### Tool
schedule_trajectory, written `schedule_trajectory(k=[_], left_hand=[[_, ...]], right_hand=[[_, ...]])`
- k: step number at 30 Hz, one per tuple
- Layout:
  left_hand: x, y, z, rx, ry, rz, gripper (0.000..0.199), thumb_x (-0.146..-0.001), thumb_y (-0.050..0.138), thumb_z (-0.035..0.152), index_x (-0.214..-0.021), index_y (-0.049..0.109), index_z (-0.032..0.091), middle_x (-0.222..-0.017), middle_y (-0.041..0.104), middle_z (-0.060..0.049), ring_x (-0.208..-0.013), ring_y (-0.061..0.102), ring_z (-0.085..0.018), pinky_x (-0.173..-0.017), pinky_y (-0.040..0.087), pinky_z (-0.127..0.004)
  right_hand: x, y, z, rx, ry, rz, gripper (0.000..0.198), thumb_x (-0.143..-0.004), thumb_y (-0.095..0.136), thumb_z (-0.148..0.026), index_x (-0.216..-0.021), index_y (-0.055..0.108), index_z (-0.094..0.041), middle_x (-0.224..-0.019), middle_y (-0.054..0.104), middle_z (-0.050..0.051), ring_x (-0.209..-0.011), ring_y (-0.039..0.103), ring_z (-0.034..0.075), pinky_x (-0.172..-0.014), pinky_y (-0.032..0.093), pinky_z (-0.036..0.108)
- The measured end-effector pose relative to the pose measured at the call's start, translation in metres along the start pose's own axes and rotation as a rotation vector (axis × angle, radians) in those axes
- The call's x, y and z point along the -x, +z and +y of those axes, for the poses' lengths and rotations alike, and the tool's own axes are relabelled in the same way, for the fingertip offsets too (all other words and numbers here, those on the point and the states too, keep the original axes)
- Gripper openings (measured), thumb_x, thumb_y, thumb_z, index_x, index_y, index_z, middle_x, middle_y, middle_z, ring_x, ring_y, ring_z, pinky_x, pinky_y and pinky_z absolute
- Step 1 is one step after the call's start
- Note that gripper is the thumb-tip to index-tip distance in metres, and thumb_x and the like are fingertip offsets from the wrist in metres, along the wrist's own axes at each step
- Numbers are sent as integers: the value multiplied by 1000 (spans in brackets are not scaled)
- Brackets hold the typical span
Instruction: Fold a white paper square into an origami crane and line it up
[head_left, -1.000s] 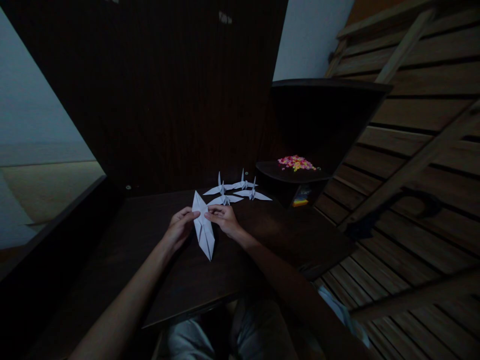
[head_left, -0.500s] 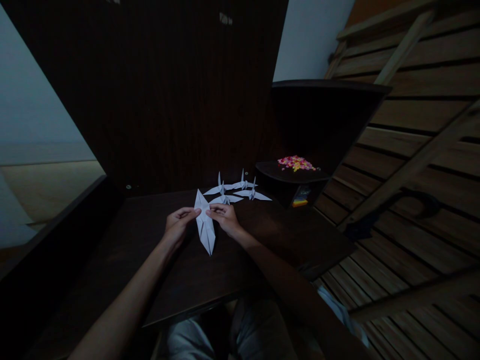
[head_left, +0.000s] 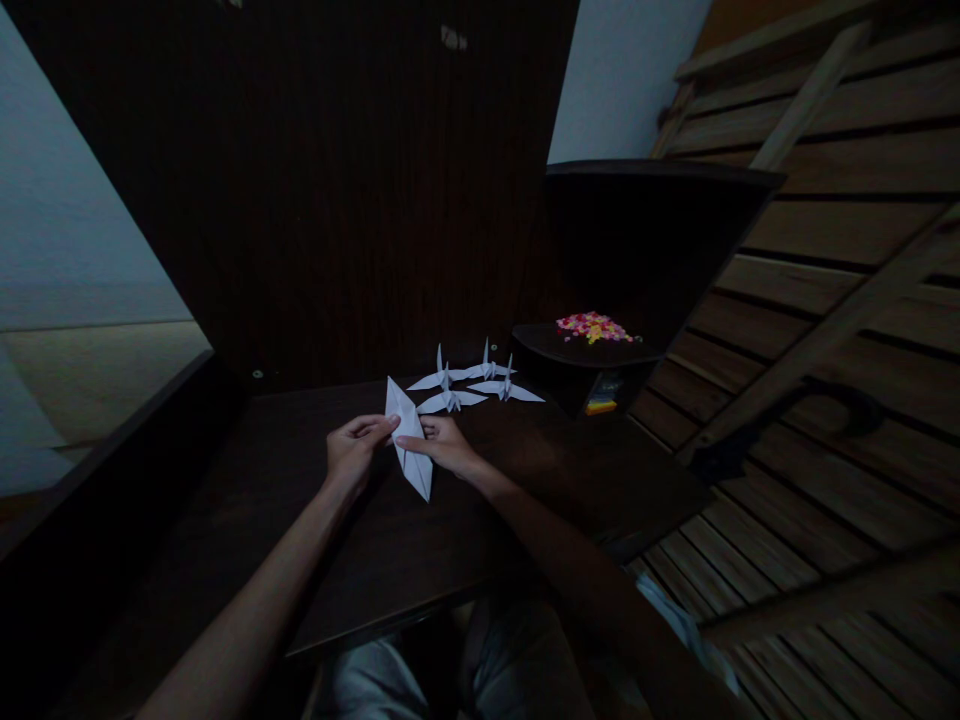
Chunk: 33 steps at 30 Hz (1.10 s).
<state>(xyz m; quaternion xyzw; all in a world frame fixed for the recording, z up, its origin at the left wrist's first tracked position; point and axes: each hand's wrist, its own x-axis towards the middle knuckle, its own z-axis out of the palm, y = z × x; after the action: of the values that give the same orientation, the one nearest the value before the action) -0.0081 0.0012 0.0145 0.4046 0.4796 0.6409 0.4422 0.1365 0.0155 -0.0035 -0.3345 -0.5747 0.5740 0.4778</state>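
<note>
A long, diamond-shaped piece of folded white origami paper (head_left: 417, 474) is held between my two hands above the dark desk. My left hand (head_left: 357, 447) pinches its left edge, thumb on top and fingers behind. From the other side my right hand (head_left: 448, 446) grips the paper, with its thumb lying across the middle and its fingers behind the right edge. Just beyond my hands stand several finished white paper cranes, among them a near left crane (head_left: 451, 400) and a right crane (head_left: 505, 388).
The dark wooden desk (head_left: 360, 590) has a raised side panel (head_left: 105, 450) on the left and a tall back panel. At right, a small corner shelf (head_left: 540, 345) bears a heap of pink and yellow bits (head_left: 594, 326). Wooden slats (head_left: 825, 225) rise farther right.
My right thumb has slid down and left across the paper. The paper has tilted, its lower tip shifting right and its upper tip left. The cranes have not moved.
</note>
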Motion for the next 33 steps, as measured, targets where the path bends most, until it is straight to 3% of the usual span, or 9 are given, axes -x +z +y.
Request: schedule_trajectory(k=[12,22,27,33], left_hand=[[0,0,0,-26,-5,23,35,-46,86,30,-73,70,15,-67,70,-3,-62,64,-15,-60,48,-26],[0,-3,2,-145,-6,-229,32,-52,83,42,-69,75,16,-67,71,-5,-64,62,-17,-64,46,-27],[1,-2,0,-100,-5,-168,31,-48,84,40,-67,75,17,-72,73,-6,-71,64,-20,-71,47,-30],[7,0,5,-169,104,-136,24,-52,82,38,-65,75,18,-70,72,-5,-71,64,-20,-69,48,-30]], right_hand=[[-3,0,3,-40,11,-21,33,-54,81,-35,-75,68,-14,-70,68,1,-66,62,15,-63,48,26],[-3,-4,0,-123,46,4,36,-55,80,-36,-79,65,-13,-72,69,2,-64,63,16,-61,47,26],[-4,-2,1,-141,63,-7,36,-52,82,-35,-75,65,-13,-66,67,0,-61,62,15,-61,47,26],[-4,-1,3,-148,74,-23,36,-54,81,-36,-76,65,-13,-65,66,0,-58,61,14,-62,47,27]])
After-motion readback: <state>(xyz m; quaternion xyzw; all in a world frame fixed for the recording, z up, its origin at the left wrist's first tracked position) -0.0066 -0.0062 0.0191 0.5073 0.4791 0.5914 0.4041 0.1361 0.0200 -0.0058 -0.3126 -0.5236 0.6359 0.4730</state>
